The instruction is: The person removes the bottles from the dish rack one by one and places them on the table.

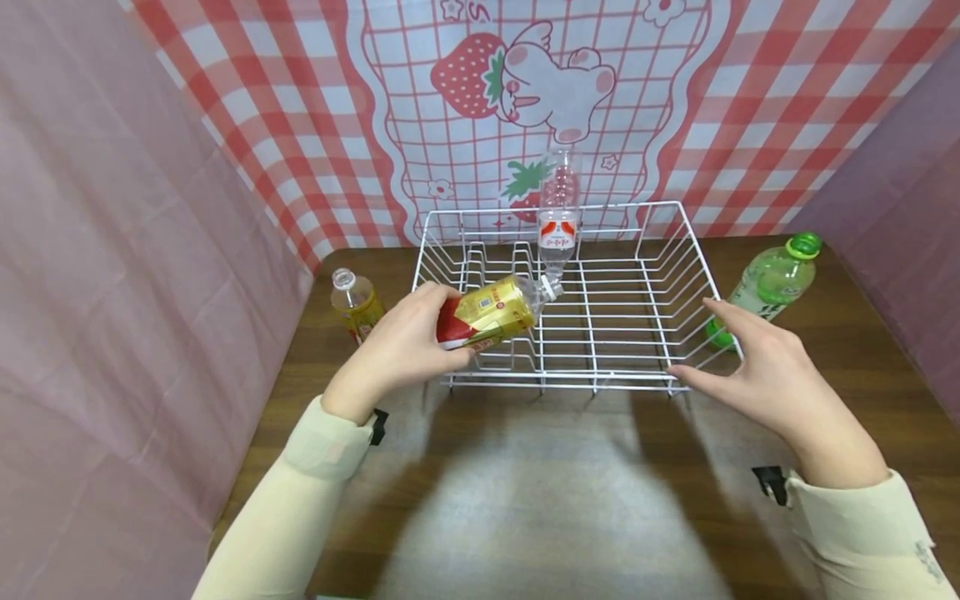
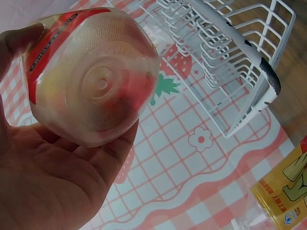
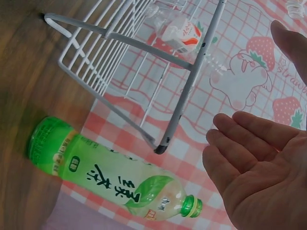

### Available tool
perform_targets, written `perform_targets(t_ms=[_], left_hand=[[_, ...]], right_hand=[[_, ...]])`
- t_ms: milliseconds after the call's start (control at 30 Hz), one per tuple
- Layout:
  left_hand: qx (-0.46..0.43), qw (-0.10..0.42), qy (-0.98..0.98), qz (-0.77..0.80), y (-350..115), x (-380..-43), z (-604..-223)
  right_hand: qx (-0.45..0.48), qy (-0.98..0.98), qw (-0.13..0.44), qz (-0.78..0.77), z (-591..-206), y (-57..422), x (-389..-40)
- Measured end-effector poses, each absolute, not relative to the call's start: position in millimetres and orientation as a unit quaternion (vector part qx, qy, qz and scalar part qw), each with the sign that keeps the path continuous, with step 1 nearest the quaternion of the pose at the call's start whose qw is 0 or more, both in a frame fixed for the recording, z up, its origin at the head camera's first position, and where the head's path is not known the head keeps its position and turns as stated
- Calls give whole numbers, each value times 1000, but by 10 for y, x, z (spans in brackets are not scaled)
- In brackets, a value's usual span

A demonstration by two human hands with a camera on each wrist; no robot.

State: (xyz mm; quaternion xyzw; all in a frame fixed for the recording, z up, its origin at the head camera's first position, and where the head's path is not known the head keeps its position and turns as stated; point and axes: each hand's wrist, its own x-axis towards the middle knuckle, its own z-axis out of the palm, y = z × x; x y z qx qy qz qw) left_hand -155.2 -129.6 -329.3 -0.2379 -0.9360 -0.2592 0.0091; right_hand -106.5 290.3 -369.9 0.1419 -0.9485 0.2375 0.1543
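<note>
My left hand (image 1: 408,337) grips the lower part of a clear plastic bottle with a gold and red label (image 1: 495,310). The bottle lies tilted above a white wire dish rack (image 1: 633,387), its neck pointing right; its base (image 2: 100,84) faces the left wrist camera. Inside the rack a clear bottle with a white and red label (image 1: 558,233) stands upside down, neck low. By the rack's right front corner is my right hand (image 1: 772,379), thumb and fingers spread, holding nothing. Right of the rack stands a green tea bottle (image 1: 776,279).
Another gold-labelled bottle (image 1: 362,307) stands left of the rack, partly behind my left hand. The rack rests on a brown wooden table (image 1: 300,400). A red checked cloth with strawberries (image 1: 315,108) hangs behind, and pink curtains (image 1: 150,250) flank the left side.
</note>
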Motion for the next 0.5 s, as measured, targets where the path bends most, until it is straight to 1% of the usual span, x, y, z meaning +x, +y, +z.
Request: perform_targets(t_ms=[267, 500], left_hand=[[-227, 8, -935, -273, -1328, -1554, -3308], [-212, 5, -933, -289, -1389, -1536, -3308]], right_hand=[[138, -947, 160, 242, -3744, 2971, -1042], [131, -948, 144, 251, -3801, 3046, -997]])
